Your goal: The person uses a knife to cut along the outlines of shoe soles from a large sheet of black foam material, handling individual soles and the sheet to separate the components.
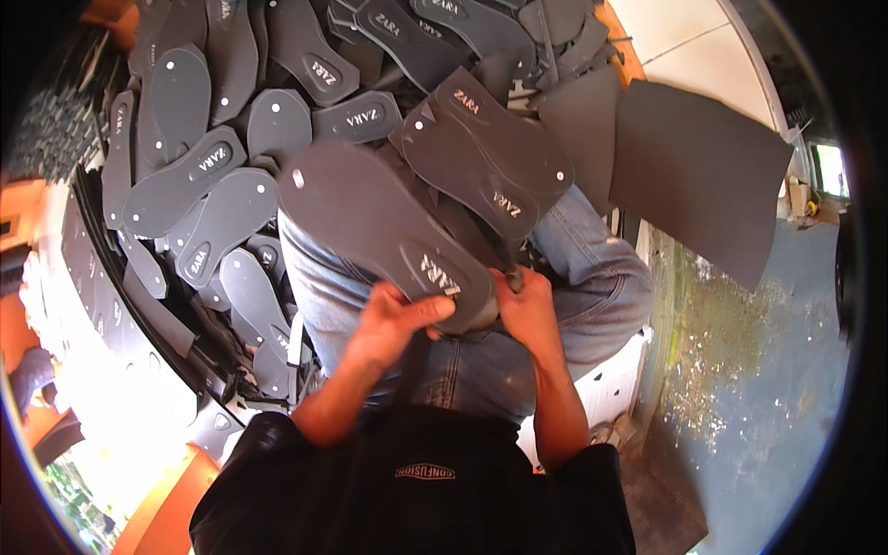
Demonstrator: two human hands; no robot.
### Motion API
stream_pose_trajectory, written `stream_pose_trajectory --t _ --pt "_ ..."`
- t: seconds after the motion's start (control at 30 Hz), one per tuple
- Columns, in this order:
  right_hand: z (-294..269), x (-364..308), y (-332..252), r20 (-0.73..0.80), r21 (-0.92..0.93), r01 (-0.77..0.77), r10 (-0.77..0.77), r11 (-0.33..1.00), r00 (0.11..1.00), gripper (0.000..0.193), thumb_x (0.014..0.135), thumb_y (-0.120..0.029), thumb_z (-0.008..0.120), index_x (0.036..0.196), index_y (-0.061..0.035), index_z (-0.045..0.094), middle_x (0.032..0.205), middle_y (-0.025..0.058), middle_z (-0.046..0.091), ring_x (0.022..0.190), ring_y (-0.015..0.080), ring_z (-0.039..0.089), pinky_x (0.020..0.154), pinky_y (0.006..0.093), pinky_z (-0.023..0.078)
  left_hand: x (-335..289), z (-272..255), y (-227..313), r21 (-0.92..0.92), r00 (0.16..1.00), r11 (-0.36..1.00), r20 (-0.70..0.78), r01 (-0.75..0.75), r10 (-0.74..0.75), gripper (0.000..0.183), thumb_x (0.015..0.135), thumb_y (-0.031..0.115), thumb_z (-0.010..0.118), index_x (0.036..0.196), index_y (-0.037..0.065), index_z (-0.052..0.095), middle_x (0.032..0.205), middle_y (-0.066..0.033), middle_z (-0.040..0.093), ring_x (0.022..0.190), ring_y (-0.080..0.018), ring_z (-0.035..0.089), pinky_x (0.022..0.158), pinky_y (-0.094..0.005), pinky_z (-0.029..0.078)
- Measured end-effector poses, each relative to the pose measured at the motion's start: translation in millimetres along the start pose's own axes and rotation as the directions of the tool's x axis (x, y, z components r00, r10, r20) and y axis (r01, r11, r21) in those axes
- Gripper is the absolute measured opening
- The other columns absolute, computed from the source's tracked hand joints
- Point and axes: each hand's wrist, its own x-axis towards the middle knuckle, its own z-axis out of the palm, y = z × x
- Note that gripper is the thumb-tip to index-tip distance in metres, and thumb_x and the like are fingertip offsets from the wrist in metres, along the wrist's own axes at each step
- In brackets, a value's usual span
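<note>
A dark grey foam sandal insole point(356, 199) lies tilted above my lap, its wide toe end up and to the left. My left hand point(393, 324) grips its heel end, thumb pressed on top beside the raised oval label; the fingers beneath are partly hidden. Beside the heel's right edge, my right hand point(525, 301) is closed in a pinch on a narrow dark strip point(512, 264). Whether that strip joins the insole I cannot tell. Just beyond, a piece with two insole shapes side by side point(486, 153), toe to heel, rests near my right knee.
A large heap of loose insoles point(231, 217) spreads ahead and to the left. Flat dark foam sheets point(698, 171) lie at the right, over the edge of a pale tiled surface point(684, 32). Below on the right is a worn blue-grey floor point(786, 370). My jeans-clad legs point(592, 277) are folded under the work.
</note>
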Motion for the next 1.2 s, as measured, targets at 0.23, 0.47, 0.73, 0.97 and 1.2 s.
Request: stream_pose_trajectory --t 0.23,0.47,0.73,0.97,1.2 --pt "-7 -14 39 -0.131 0.286 -0.075 0.117 0.955 0.984 0.032 0.084 -0.018 0.063 0.064 0.003 0.051 0.051 0.0031 0.044 0.051 0.0098 0.036 0.048 0.03 0.032 121 -24 111 -0.151 0.766 0.753 -0.205 -0.64 0.61 0.027 0.088 0.021 0.059 0.105 0.0 0.056 0.1 -0.0095 0.061 0.089 -0.0188 0.059 0.084 -0.031 0.047" --pt "0 -26 44 -0.111 0.452 -0.149 0.222 0.879 0.969 0.033 0.086 -0.019 0.063 0.061 -0.0026 0.049 0.051 -0.0036 0.045 0.048 0.0057 0.038 0.043 0.0256 0.029 103 21 -86 -0.332 0.953 0.934 -0.216 0.134 -0.213 0.035 0.077 0.026 0.072 0.1 0.006 0.055 0.09 -0.0058 0.059 0.085 -0.0198 0.058 0.077 -0.0307 0.049" --pt "3 -23 40 -0.121 0.474 -0.086 0.161 0.877 0.979 0.032 0.087 -0.02 0.063 0.063 -0.0039 0.05 0.052 -0.0046 0.043 0.047 0.0045 0.036 0.042 0.0245 0.028 148 78 -76 -0.373 0.958 0.928 -0.266 0.001 -0.108 0.045 0.08 0.035 0.069 0.11 0.008 0.049 0.099 -0.0052 0.06 0.086 -0.0137 0.06 0.069 -0.0301 0.049" --pt "-7 -40 32 -0.024 0.409 -0.103 0.124 0.907 0.992 0.029 0.087 -0.025 0.063 0.071 -0.0036 0.052 0.052 -0.0026 0.045 0.047 0.0057 0.042 0.044 0.0235 0.033 105 46 -60 -0.372 0.964 0.925 -0.263 -0.073 -0.029 0.036 0.085 0.024 0.064 0.113 0.006 0.049 0.096 -0.0067 0.062 0.078 -0.0189 0.064 0.062 -0.0347 0.057" --pt "-38 -41 20 -0.144 0.642 -0.01 0.133 0.766 0.981 0.028 0.091 -0.025 0.057 0.074 -0.0051 0.048 0.052 0.0 0.044 0.043 0.0081 0.041 0.041 0.0236 0.032 27 -5 0 -0.725 0.993 0.681 -0.118 -0.104 0.027 0.032 0.086 0.028 0.063 0.107 0.006 0.056 0.092 -0.0048 0.064 0.076 -0.0151 0.064 0.056 -0.024 0.052"
